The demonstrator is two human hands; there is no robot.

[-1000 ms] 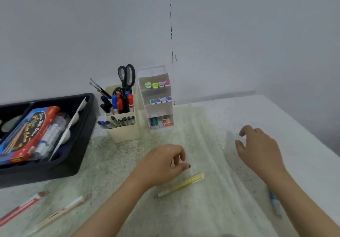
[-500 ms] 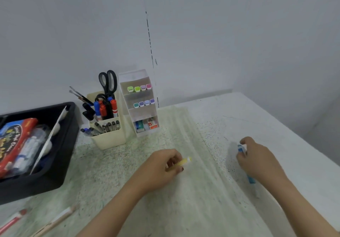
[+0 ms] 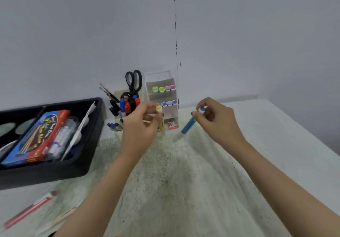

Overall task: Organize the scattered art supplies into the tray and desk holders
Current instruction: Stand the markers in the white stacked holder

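My left hand (image 3: 141, 126) pinches a yellow marker (image 3: 161, 121) held nearly upright, raised just in front of the white tiered marker holder (image 3: 161, 97). My right hand (image 3: 217, 119) grips a blue marker (image 3: 188, 125) by its white-capped top, its lower end slanting down to the left beside the holder. Several pastel markers lie in the holder's upper shelves. A cream pen cup (image 3: 117, 94) with scissors (image 3: 134, 80), pens and brushes stands left of it. The black tray (image 3: 86, 156) at left holds a red and blue box (image 3: 36, 137) and tubes.
A red pen (image 3: 27, 211) and a pale pencil (image 3: 57, 220) lie on the table near the front left edge. A wall rises right behind the holders. The table's right edge runs diagonally at far right.
Both hands picked their markers off the table and rose toward the white holder. The yellow marker went from lying flat to nearly upright; the blue one now hangs from my right fingers.
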